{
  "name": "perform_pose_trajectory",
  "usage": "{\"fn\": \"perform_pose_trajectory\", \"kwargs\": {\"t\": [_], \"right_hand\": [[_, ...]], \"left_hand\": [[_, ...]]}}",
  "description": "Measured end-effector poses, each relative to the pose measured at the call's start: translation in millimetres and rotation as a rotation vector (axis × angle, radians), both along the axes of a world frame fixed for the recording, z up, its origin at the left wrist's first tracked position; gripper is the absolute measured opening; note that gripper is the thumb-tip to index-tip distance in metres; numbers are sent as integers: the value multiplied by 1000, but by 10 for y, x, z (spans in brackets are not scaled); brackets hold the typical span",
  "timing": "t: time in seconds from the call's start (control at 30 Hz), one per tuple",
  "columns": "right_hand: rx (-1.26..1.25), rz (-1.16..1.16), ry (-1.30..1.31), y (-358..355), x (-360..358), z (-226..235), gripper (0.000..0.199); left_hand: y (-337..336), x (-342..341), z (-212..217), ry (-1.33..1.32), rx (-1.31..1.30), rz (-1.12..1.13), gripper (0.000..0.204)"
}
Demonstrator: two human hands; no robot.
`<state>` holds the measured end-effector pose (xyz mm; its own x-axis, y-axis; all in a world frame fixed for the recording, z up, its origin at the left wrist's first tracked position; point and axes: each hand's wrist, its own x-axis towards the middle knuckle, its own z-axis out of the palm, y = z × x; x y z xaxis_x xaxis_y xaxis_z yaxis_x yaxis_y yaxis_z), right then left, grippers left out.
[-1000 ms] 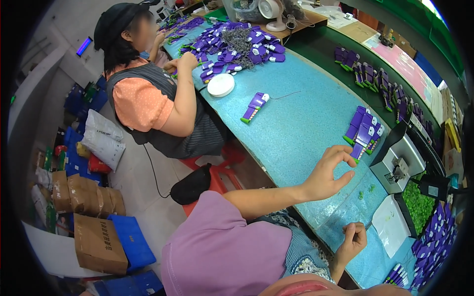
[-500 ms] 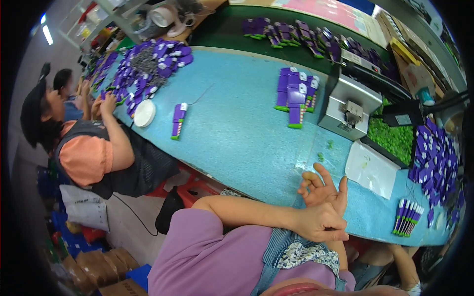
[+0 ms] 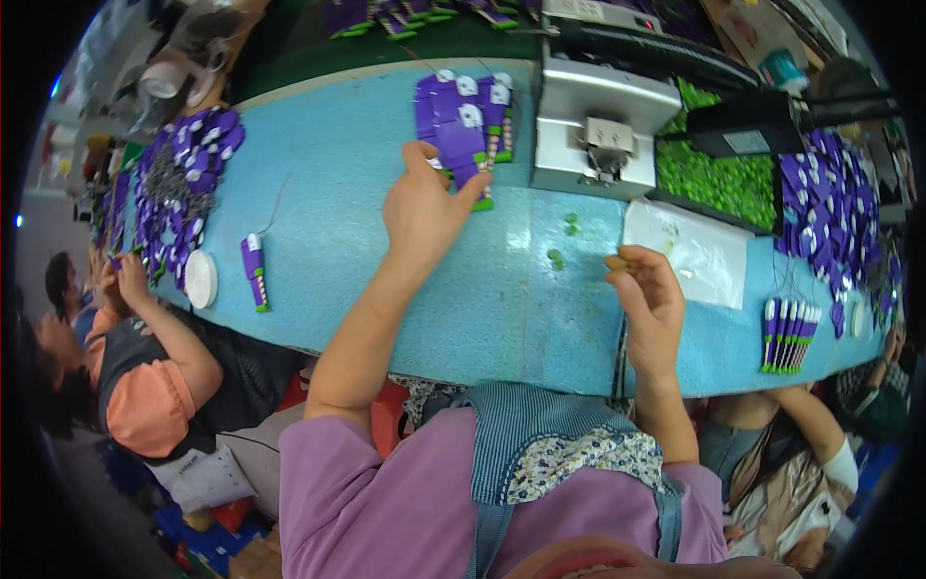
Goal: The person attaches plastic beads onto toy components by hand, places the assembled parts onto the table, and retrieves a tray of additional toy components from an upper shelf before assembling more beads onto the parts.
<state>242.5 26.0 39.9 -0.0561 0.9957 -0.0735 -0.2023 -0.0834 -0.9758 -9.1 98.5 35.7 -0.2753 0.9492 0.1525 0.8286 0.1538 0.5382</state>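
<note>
My left hand (image 3: 424, 207) reaches over the near end of a small stack of flat purple pieces (image 3: 453, 121) with white round marks and green ends. Its thumb and fingers are spread on either side of the front piece; whether they press on it cannot be made out. My right hand (image 3: 654, 314) is raised above the blue tabletop, its thumb and forefinger pinched together. A yellowish cover shows at a fingertip, and anything between the tips is hidden. Small green bits (image 3: 557, 259) lie on the table to the left of that hand.
Behind the stack's right side stands a metal press-like machine (image 3: 603, 121). Beside it are a tray of green bits (image 3: 719, 183), a white sheet (image 3: 685, 256) and a row of purple-green pieces (image 3: 789, 336). A single piece (image 3: 254, 272) and a white lid (image 3: 201, 280) lie left, near a co-worker (image 3: 159, 386).
My hands, crossed at the wrists before, are now apart. The left has moved forward and left to the stack; the right has gone from spread fingers to a pinch. The view has shifted.
</note>
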Motion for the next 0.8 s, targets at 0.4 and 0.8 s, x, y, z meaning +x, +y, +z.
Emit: {"fn": "perform_pose_trajectory", "kwargs": {"t": [0.4, 0.8], "right_hand": [[361, 156, -763, 252, -283, -158, 23], [450, 55, -708, 94, -179, 37, 18]], "left_hand": [[-384, 125, 41, -1284, 19, -62, 19], [-829, 589, 93, -1407, -161, -267, 26]]}}
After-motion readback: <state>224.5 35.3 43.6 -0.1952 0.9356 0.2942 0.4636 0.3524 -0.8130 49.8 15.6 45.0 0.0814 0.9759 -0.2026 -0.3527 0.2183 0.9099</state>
